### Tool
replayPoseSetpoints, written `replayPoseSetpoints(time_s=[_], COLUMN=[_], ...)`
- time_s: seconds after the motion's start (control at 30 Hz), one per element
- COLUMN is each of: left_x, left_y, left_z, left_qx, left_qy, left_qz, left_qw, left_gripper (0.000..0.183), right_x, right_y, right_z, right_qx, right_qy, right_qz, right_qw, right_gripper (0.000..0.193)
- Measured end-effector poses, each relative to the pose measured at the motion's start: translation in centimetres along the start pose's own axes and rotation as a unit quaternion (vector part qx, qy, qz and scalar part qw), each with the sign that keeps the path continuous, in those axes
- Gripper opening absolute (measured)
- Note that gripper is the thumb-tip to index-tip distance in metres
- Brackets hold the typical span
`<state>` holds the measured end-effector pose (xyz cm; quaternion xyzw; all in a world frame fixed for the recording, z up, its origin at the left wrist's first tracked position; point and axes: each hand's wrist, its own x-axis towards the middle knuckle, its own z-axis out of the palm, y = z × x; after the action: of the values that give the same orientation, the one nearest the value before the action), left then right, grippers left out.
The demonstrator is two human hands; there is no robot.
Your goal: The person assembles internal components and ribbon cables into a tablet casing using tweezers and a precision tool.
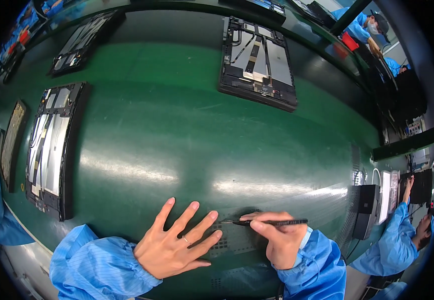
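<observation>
Clear sheet [244, 241] flat by bench's [177, 125] near edge. Left hand [177, 247] spread, fingertips at its left end, grasping nothing. Right hand [281, 242] pinches black tweezers [292, 222]. Sheet probably light, floppy, slippery; best held by margins. Tweezers seem stiff; grip mid-shaft.

near-left opened device [51, 150] | far-middle opened device [272, 57] | black box [367, 212], right | masked co-worker [358, 26], upper right
</observation>
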<state>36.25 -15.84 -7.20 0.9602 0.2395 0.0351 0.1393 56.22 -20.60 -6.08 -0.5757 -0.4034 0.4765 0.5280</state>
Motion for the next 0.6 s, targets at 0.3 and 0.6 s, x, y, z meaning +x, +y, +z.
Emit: replayPoseSetpoints(time_s=[0.3, 0.6], left_x=[0.9, 14.6], left_y=[0.7, -8.0], left_z=[-0.7, -0.7], left_qx=[-0.041, -0.008], left_qy=[0.029, 0.286], left_qz=[-0.009, -0.222], left_qw=[0.999, 0.932], left_gripper=[0.054, 0.052], right_x=[3.9, 17.7], right_y=[-3.4, -0.8], right_z=[-2.7, -8.2], right_qx=[0.173, 0.182], right_qy=[0.076, 0.103], right_qz=[0.025, -0.145], right_qw=[0.982, 0.967], right_gripper=[0.009, 0.011])
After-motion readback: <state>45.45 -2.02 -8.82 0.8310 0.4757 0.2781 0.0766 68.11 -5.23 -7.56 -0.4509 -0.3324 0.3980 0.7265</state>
